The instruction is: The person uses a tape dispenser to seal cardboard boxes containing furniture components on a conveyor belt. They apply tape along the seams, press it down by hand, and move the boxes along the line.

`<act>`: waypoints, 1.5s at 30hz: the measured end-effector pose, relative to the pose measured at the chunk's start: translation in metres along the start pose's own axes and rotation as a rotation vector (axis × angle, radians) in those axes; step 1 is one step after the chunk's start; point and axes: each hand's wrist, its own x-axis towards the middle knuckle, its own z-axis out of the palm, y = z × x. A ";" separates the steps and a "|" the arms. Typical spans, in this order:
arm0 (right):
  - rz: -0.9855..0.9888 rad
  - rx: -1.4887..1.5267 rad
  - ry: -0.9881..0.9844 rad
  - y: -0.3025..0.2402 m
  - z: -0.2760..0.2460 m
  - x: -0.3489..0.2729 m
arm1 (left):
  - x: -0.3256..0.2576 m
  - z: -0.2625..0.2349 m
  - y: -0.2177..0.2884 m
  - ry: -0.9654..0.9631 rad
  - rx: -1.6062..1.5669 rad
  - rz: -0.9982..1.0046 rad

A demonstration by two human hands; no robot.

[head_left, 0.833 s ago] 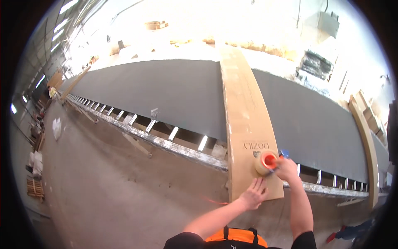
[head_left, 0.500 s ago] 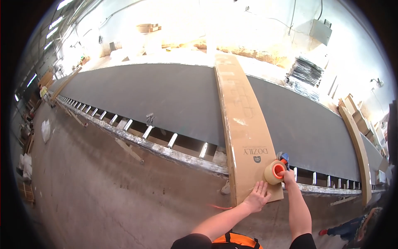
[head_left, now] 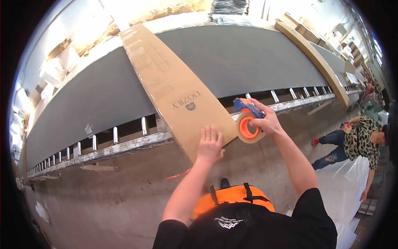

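A long, flat cardboard box (head_left: 174,91) lies across the grey conveyor belt, its near end jutting over the belt's front edge. My left hand (head_left: 210,143) rests flat on that near end, fingers stretched out, holding nothing. Just off the box's right corner, my right hand (head_left: 265,121) grips a tape dispenser (head_left: 248,108) with a blue and orange head. Its roll of tape (head_left: 248,128) has an orange core and sits beside the box edge. Whether the tape touches the cardboard I cannot tell.
The conveyor belt (head_left: 244,58) runs left to right, with metal rollers (head_left: 144,125) along its near side. Another long box (head_left: 315,62) crosses it farther right. At the right stands a person (head_left: 358,139) near white plastic wrapping (head_left: 344,182). An orange bag (head_left: 232,198) is at my waist.
My view has swung to the right, bringing the other person into fuller sight. The tape dispenser has turned, and its roll now sits at the box's right corner. My left hand stays on the box.
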 end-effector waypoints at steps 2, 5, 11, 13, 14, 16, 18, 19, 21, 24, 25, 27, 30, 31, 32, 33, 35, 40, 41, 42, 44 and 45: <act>-0.062 -0.429 0.033 -0.012 0.006 -0.013 | -0.002 0.003 0.001 -0.016 0.016 -0.023; -0.118 -0.668 0.070 -0.034 0.030 -0.017 | -0.010 0.004 -0.001 -0.019 -0.024 -0.071; 0.130 -0.961 -0.394 -0.026 0.068 0.006 | -0.014 -0.004 -0.002 0.055 -0.148 -0.108; 0.162 -0.959 -0.522 -0.012 0.055 -0.013 | -0.017 -0.005 -0.005 0.038 -0.139 -0.113; 0.095 -0.980 -0.476 0.000 0.055 -0.028 | -0.017 -0.009 -0.008 0.035 -0.124 -0.129; 0.075 -0.945 -0.432 0.033 0.053 -0.068 | -0.017 -0.017 -0.006 0.001 -0.082 -0.096; 0.016 -0.915 -0.337 0.084 0.066 -0.077 | -0.004 -0.021 0.000 -0.021 -0.035 -0.060; 0.035 -0.965 -0.305 0.096 0.080 -0.068 | -0.001 -0.022 0.004 -0.090 0.088 -0.004; 0.069 -0.928 -0.409 0.058 0.090 -0.041 | 0.009 -0.033 0.009 -0.171 0.221 0.050; -0.039 -0.958 -0.572 0.047 0.093 -0.030 | 0.044 -0.055 0.031 -0.545 0.330 -0.087; -0.042 -0.952 -0.578 0.070 0.106 -0.035 | 0.047 -0.056 0.034 -0.552 0.333 -0.091; -0.311 -1.364 -0.404 0.157 0.148 -0.041 | 0.064 -0.056 0.036 -0.705 0.261 -0.138; -0.144 -1.064 -0.418 0.163 0.151 -0.073 | 0.049 -0.055 0.037 -0.626 0.323 -0.160; 0.018 -0.855 -0.487 0.155 0.144 -0.089 | 0.041 -0.058 0.038 -0.541 0.349 -0.153; 0.048 -0.834 -0.468 0.170 0.144 -0.104 | 0.030 -0.054 0.036 -0.539 0.354 -0.153; 0.065 -0.814 -0.448 0.185 0.145 -0.117 | 0.014 -0.044 0.025 -0.393 0.386 -0.067; 0.208 -0.833 -0.417 0.208 0.136 -0.141 | -0.019 -0.028 -0.007 -0.242 0.418 0.032; 0.474 -0.916 -0.248 0.233 0.110 -0.200 | -0.102 -0.041 -0.076 0.017 0.114 0.122; 0.482 -0.908 -0.219 0.223 0.108 -0.202 | -0.106 -0.045 -0.081 0.021 0.100 0.129; 0.491 -0.902 -0.190 0.212 0.109 -0.204 | -0.107 -0.048 -0.085 0.021 0.069 0.157; 0.382 -0.856 -0.110 0.178 0.123 -0.200 | -0.106 -0.051 -0.091 0.035 0.021 0.186; 0.263 -0.795 -0.044 0.155 0.133 -0.194 | -0.105 -0.050 -0.094 0.070 -0.059 0.177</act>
